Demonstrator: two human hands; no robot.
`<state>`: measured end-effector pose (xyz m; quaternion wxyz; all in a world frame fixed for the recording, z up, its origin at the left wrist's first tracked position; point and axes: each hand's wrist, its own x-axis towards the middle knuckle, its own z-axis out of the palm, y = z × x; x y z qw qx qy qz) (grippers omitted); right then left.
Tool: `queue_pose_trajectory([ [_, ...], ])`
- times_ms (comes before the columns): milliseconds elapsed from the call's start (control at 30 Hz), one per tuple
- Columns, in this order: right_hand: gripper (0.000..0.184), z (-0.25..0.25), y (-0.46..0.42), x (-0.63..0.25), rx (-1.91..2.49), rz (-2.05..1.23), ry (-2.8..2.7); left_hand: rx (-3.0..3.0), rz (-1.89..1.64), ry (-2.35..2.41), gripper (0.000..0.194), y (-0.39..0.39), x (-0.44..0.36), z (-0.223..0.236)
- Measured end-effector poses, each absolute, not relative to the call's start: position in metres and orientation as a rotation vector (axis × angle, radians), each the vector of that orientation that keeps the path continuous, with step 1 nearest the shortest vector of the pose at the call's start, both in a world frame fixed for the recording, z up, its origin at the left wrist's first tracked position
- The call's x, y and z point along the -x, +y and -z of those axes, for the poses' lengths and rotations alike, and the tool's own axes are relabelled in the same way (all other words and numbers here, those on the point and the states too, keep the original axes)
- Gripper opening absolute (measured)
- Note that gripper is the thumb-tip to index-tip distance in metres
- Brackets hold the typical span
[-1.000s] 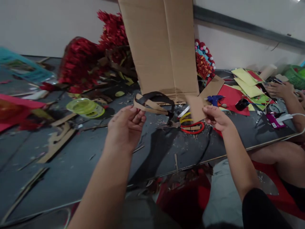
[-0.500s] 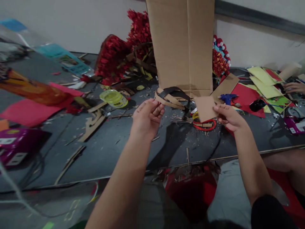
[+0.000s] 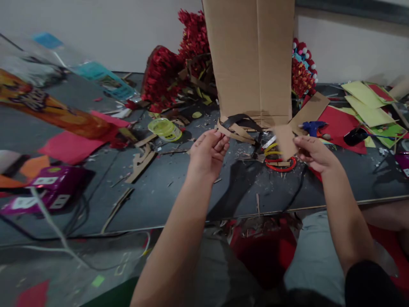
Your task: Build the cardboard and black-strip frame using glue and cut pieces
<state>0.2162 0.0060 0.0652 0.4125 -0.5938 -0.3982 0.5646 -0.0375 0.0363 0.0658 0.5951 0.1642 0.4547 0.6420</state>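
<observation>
Cardboard piece [image 3: 285,143] has turned in my right hand [image 3: 315,153], edge-pinched, likely keeping its face uncovered; left hand [image 3: 207,155] grips looped strip [image 3: 238,137], loop ahead.

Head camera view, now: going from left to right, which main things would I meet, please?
Long orange packet, yellow-green tub, left hand holding looped strips, small brown card, right hand holding that card, black container.

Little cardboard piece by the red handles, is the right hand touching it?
Touching. The head view shows the right hand's thumb and fingers pinching the little cardboard piece at its edge.
</observation>
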Motion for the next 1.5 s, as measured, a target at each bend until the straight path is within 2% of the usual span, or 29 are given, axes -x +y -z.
queue_pose_trajectory([
  [100,0.041,-0.062,0.008,-0.216,1.621,-1.322,-1.038,-0.392,-1.486,1.077,0.012,0.037,0.038,-0.063],
  [367,0.034,-0.058,0.01,-0.217,1.624,-1.27,-1.009,-0.435,-1.488,1.073,0.014,0.038,0.04,-0.058],
  [733,0.04,-0.064,0.01,-0.211,1.503,-1.382,-0.939,-0.458,-1.501,1.06,0.014,0.038,0.041,-0.058],
  [833,0.04,-0.06,0.011,-0.211,1.606,-1.287,-0.983,-0.439,-1.504,1.073,0.014,0.038,0.04,-0.059],
  [967,0.041,-0.058,0.01,-0.211,1.524,-1.363,-1.002,-0.461,-1.502,1.071,0.014,0.039,0.041,-0.058],
  [1100,0.041,-0.061,0.008,-0.21,1.598,-1.284,-1.024,-0.472,-1.49,1.058,0.015,0.039,0.042,-0.055],
  [1233,0.042,-0.065,0.008,-0.209,1.463,-1.418,-0.972,-0.47,-1.489,1.046,0.015,0.038,0.041,-0.057],
  [1367,0.04,-0.067,0.007,-0.209,1.609,-1.272,-1.034,-0.391,-1.477,1.066,0.013,0.037,0.038,-0.062],
  [1500,0.041,-0.068,0.005,-0.211,1.444,-1.363,-1.014,-0.383,-1.476,1.04,0.013,0.037,0.038,-0.062],
])
